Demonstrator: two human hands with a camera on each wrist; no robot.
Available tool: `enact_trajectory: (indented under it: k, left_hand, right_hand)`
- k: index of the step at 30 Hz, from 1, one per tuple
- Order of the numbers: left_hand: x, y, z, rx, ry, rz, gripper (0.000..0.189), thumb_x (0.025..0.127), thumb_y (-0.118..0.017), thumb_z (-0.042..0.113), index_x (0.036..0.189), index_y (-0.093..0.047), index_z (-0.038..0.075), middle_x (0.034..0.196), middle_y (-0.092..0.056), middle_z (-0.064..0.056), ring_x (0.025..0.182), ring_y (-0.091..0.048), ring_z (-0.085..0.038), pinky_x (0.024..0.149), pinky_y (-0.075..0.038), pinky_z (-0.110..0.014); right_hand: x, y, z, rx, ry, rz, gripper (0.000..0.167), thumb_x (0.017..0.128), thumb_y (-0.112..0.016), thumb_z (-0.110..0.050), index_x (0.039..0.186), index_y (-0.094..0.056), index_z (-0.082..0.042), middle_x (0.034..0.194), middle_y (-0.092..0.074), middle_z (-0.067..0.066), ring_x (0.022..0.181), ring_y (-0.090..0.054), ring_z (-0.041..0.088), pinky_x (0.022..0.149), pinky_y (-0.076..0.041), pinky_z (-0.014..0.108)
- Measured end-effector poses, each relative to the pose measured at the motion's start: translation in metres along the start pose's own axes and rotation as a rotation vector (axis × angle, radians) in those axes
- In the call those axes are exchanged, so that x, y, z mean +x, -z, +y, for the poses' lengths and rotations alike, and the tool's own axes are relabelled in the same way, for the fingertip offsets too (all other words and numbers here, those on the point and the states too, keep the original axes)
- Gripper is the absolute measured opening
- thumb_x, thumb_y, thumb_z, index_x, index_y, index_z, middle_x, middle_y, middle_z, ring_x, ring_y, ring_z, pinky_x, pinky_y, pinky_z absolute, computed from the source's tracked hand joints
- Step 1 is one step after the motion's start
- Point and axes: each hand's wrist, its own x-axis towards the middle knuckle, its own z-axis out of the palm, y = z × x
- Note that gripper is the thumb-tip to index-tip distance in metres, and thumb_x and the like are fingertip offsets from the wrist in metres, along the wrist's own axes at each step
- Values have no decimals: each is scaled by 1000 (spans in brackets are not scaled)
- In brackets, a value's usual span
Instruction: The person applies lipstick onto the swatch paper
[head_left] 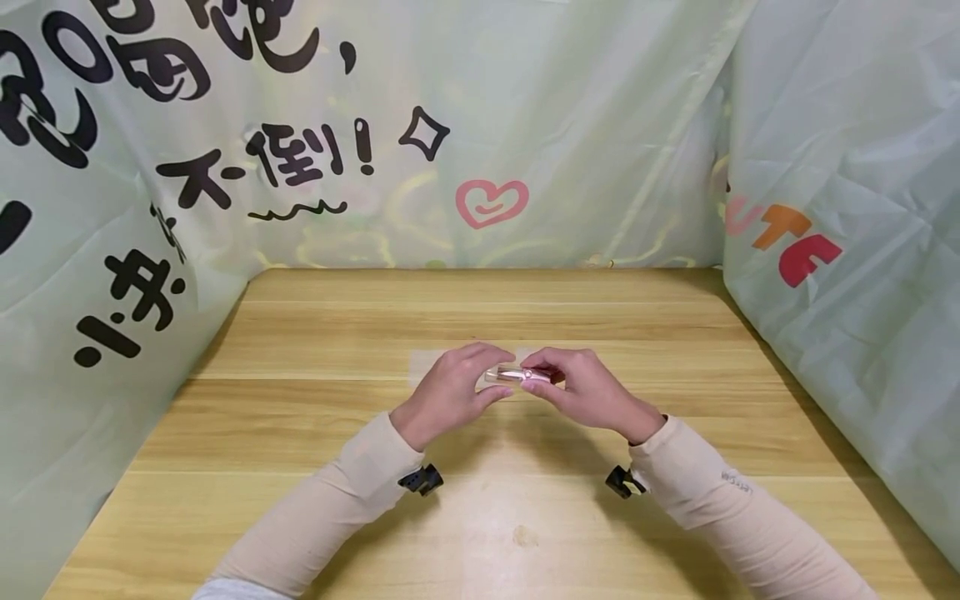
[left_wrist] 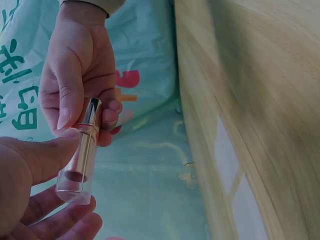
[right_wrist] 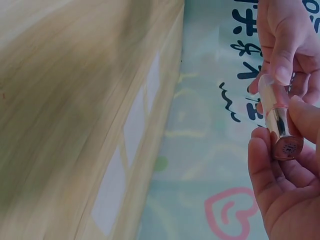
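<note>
A lipstick tube (head_left: 517,375) with a clear cap and a shiny rose-gold and pink body is raised above the table between both hands. My right hand (head_left: 588,387) grips its base end between thumb and fingers. Around the clear cap end curves my left hand (head_left: 453,387), its thumb and fingers parted on either side, with small gaps beside the tube in the head view. From the left wrist, the left thumb (left_wrist: 55,150) overlaps the tube and the fingers lie beyond the cap. The right wrist view shows the dark label on the tube's base (right_wrist: 289,148).
The wooden table (head_left: 525,517) stretches around the hands. Pale rectangles (right_wrist: 110,192) lie flat on it beyond the hands. Hanging fabric walls (head_left: 615,150) with printed lettering and a heart enclose the back and both sides. Each wrist carries a small black camera (head_left: 422,480).
</note>
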Motion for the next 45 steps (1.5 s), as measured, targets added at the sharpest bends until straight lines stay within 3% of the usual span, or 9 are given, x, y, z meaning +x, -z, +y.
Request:
enact_trajectory:
  k: [10,24,45]
  left_hand:
    - [-1,1,-1,-21,-45,25,18,82,-78,10,98,-71,5,94,-72,-4,84,-68,-14,73,-54,-24]
    - [-2,5,-4,-45,-33,36,17,81,-78,7,96,-72,6,92,-71,-3,80,-67,-14,69,-54,-23]
    - [-5,6,-6,-42,-51,38,19,80,-79,8,97,-72,5,92,-71,-6,75,-65,-13,64,-55,-26]
  right_hand:
    - [0,-1,-4,35,8,23,14,86,-74,-7,97,-67,-3,84,-68,-2,73,-63,7,65,-56,27]
    - [0,-2,-5,90,2,53,15,85,-74,-5,99,-69,-2,91,-70,4,84,-69,16,70,-56,24]
    - [-2,-3,-5,118,6,66,15,84,-75,-3,98,-69,-1,92,-70,6,86,-70,19,71,-56,24]
